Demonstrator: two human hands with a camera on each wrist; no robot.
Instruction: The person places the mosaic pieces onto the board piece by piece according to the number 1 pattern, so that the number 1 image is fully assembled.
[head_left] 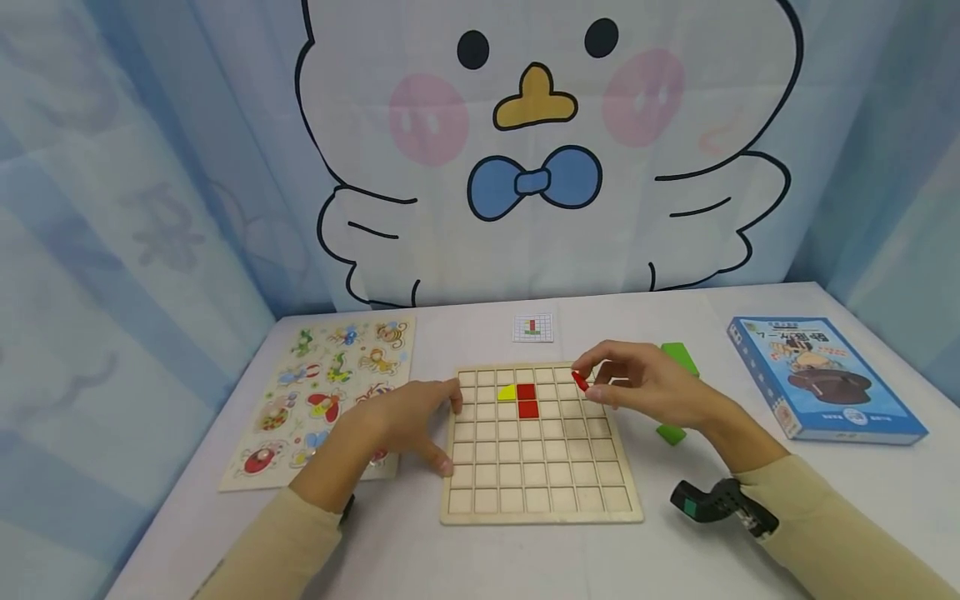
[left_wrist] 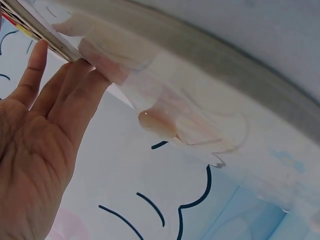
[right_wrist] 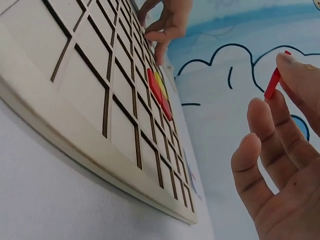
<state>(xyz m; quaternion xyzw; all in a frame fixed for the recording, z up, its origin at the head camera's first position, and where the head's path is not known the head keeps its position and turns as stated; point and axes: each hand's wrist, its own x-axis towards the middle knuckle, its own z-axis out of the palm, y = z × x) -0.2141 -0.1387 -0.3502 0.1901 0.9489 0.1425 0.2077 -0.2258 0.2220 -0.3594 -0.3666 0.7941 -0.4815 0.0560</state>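
Note:
A wooden grid board (head_left: 540, 492) lies on the white table in front of me. Two red square tiles (head_left: 527, 400) and a yellow tile (head_left: 507, 392) sit in cells near its top. My right hand (head_left: 645, 387) hovers over the board's upper right corner and pinches a small red tile (head_left: 580, 381) between thumb and fingertip; that red tile (right_wrist: 272, 82) also shows in the right wrist view. My left hand (head_left: 408, 421) rests against the board's left edge with its fingers spread on the frame.
An insect picture puzzle board (head_left: 322, 392) lies at the left. A small pattern card (head_left: 533, 327) sits behind the grid. Green blocks (head_left: 678, 358) lie right of the board, and a blue game box (head_left: 821, 379) further right. A cartoon duck curtain hangs behind.

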